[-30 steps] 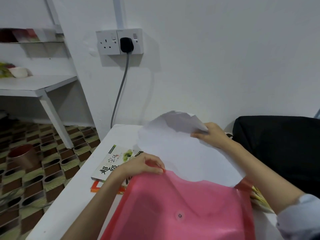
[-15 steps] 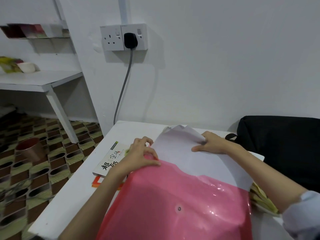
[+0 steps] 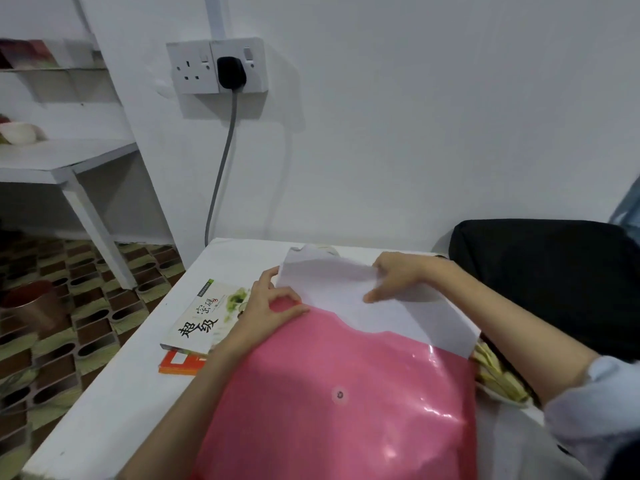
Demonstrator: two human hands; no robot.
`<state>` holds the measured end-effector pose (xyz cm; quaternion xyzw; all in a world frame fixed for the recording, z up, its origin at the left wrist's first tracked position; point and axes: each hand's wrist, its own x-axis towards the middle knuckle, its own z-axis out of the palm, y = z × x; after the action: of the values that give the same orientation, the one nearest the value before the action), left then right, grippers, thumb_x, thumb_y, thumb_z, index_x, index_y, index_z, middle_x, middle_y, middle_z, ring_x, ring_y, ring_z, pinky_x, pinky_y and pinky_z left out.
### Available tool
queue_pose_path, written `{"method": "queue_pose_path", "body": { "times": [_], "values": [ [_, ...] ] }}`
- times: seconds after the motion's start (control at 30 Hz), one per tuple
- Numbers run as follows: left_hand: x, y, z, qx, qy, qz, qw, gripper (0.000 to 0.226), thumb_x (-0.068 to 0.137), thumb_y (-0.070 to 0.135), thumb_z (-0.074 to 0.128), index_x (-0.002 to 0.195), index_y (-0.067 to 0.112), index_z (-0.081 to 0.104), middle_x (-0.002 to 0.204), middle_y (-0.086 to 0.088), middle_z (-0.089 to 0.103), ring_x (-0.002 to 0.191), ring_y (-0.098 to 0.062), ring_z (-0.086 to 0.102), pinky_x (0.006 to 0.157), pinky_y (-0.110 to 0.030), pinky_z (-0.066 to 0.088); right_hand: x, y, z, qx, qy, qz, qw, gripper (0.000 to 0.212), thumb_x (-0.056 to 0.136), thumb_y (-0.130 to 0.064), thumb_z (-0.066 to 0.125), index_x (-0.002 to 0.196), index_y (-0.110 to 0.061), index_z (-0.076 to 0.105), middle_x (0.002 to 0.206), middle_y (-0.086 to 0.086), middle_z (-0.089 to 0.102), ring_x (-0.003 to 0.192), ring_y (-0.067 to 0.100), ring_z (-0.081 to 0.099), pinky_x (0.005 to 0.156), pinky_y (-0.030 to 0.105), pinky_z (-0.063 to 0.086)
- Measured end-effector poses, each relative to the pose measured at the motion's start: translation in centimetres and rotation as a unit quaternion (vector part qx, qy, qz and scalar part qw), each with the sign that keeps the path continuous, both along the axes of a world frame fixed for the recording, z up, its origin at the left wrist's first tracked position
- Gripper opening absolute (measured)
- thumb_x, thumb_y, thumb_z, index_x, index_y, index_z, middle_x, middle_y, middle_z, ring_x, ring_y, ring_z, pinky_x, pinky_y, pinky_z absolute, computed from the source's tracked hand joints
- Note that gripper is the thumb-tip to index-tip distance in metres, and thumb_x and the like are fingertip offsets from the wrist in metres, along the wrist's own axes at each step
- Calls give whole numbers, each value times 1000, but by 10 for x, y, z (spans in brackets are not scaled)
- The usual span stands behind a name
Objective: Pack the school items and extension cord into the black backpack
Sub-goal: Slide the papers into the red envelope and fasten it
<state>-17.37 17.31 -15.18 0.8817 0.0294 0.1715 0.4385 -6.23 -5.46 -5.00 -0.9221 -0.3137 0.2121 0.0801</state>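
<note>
On the right side of the white table point(image 3: 138, 393) I see the black backpack point(image 3: 554, 271), lying against the wall — it looks soft and floppy, so I judge that its mouth must be held open before anything goes in. Nearer to me lies the pink plastic folder point(image 3: 339, 393), glossy and probably slippery, flexible but not limp; I would take it at the two side edges. White paper sheets point(image 3: 332, 289) stand half out of its open top. They are light and thin and they crease easily, so they should be pushed flat, not pinched at a corner. My left hand point(image 3: 266, 306) pinches the folder's upper edge with thumb and fingers. My right hand point(image 3: 398, 275) has its fingers curled on the top of the sheets and holds them. To the left, two books point(image 3: 204, 320) lie stacked — stiff, heavier, easy to grip by the spine. I cannot pick out the extension cord with certainty; only a grey cable point(image 3: 221, 168) hangs from the wall socket point(image 3: 218, 65).
</note>
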Motion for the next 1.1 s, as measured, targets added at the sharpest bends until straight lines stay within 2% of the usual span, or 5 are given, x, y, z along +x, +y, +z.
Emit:
{"method": "queue_pose_path", "body": {
  "times": [0.27,0.7,0.83,0.93,1.1],
  "values": [
    [-1,-9,5,-9,-29,14,999,26,69,23,80,64,44,65,134,11,43,108,-14,38,97,-24,26,0,-16,1,-89,-47,-8,995,15,82,-25,63,87,-13,57,85,0,54,77,20,52,53,24,37],
    [-14,-15,12,-16,-55,0,998,21,55,52,74,68,36,68,132,23,34,117,-13,35,93,-5,21,-11,-24,-13,-82,84,-4,993,9,83,-26,65,86,-23,57,78,-11,57,72,12,56,60,22,42],
    [-20,-14,10,-14,-67,9,998,27,54,60,68,69,37,68,131,24,34,113,-5,34,92,-3,20,-19,-21,-12,-68,115,-6,991,34,81,-25,69,113,-20,58,95,-3,64,86,19,62,76,28,51],
    [-22,-13,7,-12,-73,12,997,23,55,55,72,69,37,68,131,22,36,110,-3,36,91,-2,21,-28,-16,-27,-92,125,25,988,76,83,-18,67,144,-34,24,122,3,56,105,24,55,93,36,48],
    [-25,-11,8,-2,-65,-3,998,12,64,35,81,69,35,70,129,26,36,104,-8,37,94,-10,24,-34,-11,-28,-129,164,16,978,72,89,-5,55,137,-41,16,116,-2,47,104,21,54,71,26,48]
  ]
}}
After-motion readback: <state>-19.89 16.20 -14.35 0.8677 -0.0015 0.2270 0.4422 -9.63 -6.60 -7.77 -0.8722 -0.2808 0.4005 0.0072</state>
